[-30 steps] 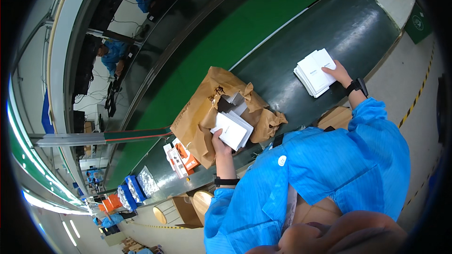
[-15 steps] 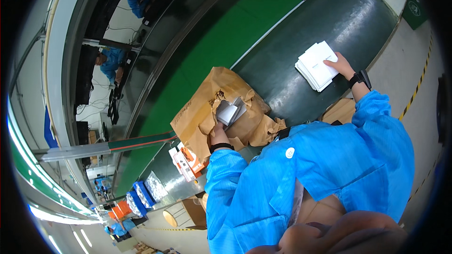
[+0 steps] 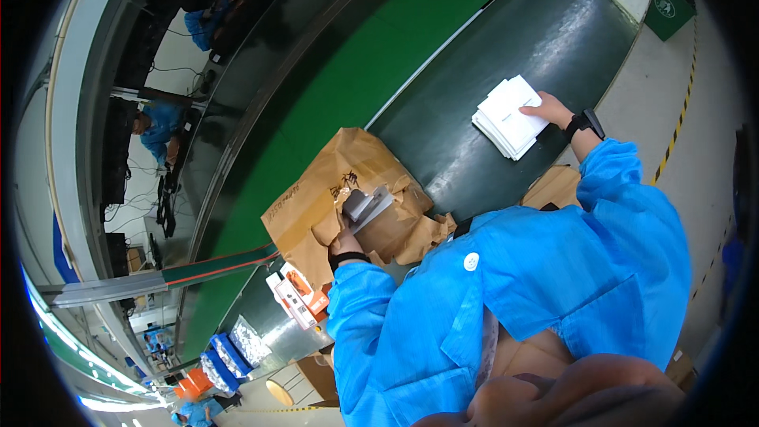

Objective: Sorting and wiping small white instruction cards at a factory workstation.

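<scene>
My left hand (image 3: 345, 241) reaches into a torn brown paper package (image 3: 316, 205) on the dark green bench. White and grey folded leaflets (image 3: 370, 207) show in the torn opening beside it; its fingers are hidden by the paper. To the right, a fanned stack of white leaflets (image 3: 504, 120) lies on the bench. My right hand (image 3: 549, 110) grips that stack's right edge, thumb on top and the other fingers out of sight.
Beyond the bench (image 3: 545, 47) runs a green conveyor belt (image 3: 332, 83). Orange-and-white boxes (image 3: 299, 299) stand left of the package, with blue bins (image 3: 225, 360) farther off. Brown cardboard (image 3: 553, 186) sits near my right sleeve. Two co-workers in blue (image 3: 162, 126) sit across the belt.
The whole view has shifted slightly, moving bench and package left in the picture. My left hand sits deeper in the package, and the leaflets in the opening have tilted. My right hand stays on the stack.
</scene>
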Demonstrator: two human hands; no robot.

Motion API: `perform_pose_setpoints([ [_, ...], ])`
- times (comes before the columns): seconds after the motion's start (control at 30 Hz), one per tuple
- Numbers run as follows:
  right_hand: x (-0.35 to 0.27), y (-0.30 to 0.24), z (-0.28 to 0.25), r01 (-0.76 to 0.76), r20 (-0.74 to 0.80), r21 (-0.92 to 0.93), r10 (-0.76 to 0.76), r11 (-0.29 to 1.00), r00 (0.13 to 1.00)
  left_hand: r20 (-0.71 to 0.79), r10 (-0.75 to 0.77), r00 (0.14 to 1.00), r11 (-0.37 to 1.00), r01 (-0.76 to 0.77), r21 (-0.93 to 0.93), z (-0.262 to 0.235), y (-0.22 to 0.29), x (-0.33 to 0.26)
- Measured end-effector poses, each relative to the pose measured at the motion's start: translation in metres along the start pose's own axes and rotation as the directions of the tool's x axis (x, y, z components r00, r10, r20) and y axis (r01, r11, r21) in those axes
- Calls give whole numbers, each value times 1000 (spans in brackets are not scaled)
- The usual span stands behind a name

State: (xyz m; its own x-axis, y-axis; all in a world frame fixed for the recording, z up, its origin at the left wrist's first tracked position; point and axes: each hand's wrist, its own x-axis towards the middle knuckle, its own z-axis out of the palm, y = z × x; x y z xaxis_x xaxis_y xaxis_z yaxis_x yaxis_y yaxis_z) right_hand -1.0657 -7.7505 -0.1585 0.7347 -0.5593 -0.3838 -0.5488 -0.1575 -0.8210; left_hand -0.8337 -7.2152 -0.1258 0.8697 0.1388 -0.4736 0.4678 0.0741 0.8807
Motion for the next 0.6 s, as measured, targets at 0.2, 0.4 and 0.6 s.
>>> perform_pose_setpoints([
  [0.2, -7, -12, 0, -1, 28, -3, 1, 1000, 1000, 44, 488, 872, 766, -452, 457, 36, 9, -56],
  [0.4, 2, -7, -3, -9, 105, 49, 4, 999, 995, 839, 43, 543, 667, -640, 380, 120, -17, -210],
  [0.6, 6, -11, 6, -1, 203, 133, -26, 991, 979, 621, -437, 651, 894, 239, 379, 255, -80, -167],
])
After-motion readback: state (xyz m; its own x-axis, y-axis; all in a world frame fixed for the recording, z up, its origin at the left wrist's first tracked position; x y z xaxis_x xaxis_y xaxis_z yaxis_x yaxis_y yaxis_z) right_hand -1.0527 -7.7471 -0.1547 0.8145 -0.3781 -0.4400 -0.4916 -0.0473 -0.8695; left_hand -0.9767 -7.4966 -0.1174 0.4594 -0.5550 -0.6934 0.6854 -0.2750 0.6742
